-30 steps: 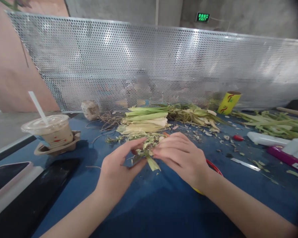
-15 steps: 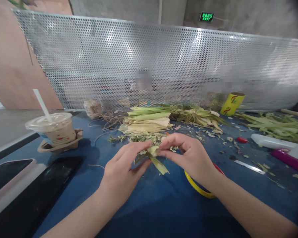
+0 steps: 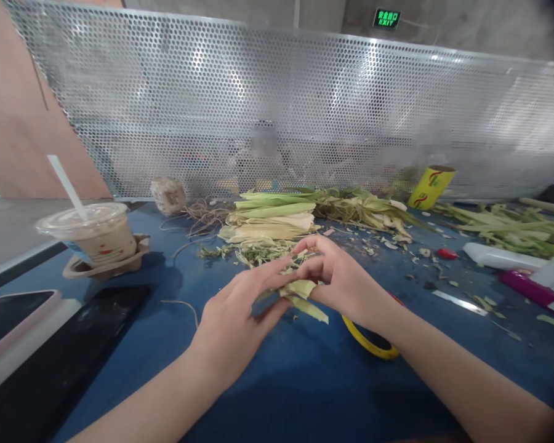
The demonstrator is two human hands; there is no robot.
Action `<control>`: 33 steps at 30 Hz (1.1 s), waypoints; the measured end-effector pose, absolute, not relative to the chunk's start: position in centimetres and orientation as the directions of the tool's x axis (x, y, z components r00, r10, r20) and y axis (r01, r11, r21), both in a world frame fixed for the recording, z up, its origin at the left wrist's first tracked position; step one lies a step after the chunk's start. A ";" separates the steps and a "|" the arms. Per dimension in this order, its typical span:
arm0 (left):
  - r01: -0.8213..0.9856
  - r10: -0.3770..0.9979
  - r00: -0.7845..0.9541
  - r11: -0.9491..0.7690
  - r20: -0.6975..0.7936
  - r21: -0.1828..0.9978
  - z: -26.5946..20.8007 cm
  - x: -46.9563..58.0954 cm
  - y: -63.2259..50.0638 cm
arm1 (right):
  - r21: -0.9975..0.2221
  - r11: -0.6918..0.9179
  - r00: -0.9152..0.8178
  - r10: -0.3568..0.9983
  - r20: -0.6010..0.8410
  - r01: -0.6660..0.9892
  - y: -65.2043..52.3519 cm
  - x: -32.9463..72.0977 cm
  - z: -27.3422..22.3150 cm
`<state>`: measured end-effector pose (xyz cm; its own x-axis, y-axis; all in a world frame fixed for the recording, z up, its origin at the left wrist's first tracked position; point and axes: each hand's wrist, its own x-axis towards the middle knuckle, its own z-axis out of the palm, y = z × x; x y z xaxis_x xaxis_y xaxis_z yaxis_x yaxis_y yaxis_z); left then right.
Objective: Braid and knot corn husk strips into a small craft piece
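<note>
My left hand (image 3: 240,314) pinches a pale green strip of corn husk (image 3: 310,307) between thumb and fingers over the middle of the blue table. From the other side, my right hand (image 3: 339,274) has its thumb against the folded part of the same husk, with its fingers curled above it. The fingers hide part of the husk. Just beyond both hands lie a stack of flattened corn husks (image 3: 272,215) and a small heap of green dried sprigs (image 3: 261,253). A yellow ring-shaped thing (image 3: 369,341) lies partly under my right wrist.
To the left are an iced drink cup (image 3: 104,237) in a cardboard holder, phones (image 3: 83,351) and twine (image 3: 205,218). At right are a blade (image 3: 459,303), a white-and-purple tool (image 3: 530,286), more husks (image 3: 517,231) and a yellow tube (image 3: 431,187). A perforated metal screen (image 3: 166,92) stands behind.
The husk has turned, its loose end now pointing further right. My right fingers have lifted and curled over it, while my left fingers reach further across. The view has shifted slightly.
</note>
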<state>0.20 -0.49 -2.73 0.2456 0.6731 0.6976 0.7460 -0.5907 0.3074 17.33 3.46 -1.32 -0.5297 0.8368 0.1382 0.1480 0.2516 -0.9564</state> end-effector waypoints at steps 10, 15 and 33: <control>0.268 0.905 -0.072 -0.388 0.419 0.882 -2.3 0.5 -0.1 | -0.955 0.271 -0.518 0.838 0.172 0.120 3.0 17.0 -0.9; 0.178 0.926 -0.107 -0.341 0.363 0.923 -2.0 0.6 -0.1 | -0.968 0.234 -0.530 0.834 0.155 0.086 3.2 17.0 -1.1; -0.283 0.998 -0.003 0.057 -0.061 0.957 -2.5 0.7 1.0 | -0.627 0.644 -0.395 0.765 0.509 0.439 3.0 16.6 -1.4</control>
